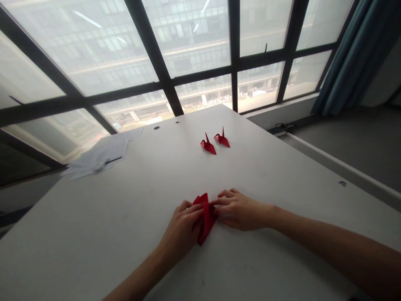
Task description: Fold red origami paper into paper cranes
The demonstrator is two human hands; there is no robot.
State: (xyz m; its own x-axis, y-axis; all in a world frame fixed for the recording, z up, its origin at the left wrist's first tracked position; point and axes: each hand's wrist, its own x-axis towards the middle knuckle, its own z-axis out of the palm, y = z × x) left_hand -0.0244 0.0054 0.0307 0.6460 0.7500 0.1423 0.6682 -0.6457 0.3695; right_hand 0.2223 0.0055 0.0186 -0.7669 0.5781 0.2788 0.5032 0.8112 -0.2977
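Observation:
A partly folded piece of red origami paper (206, 219) stands up a little from the white table, its layers spread at the top. From the left, my left hand (184, 225) grips it, fingers lying over its left flap and thumb hidden. My right hand (236, 209) pinches at the paper's right edge with the index finger and thumb; the other fingers are bent beside it. Farther back, two finished red paper cranes stand side by side: a left crane (208, 146) and a right crane (222, 140).
The white table (150, 209) reaches to large black-framed windows. Loose white sheets (100, 152) lie at its far left with a dark pen (113, 160) on them. Two round holes are near the back edge. A blue curtain (347, 58) hangs at the right.

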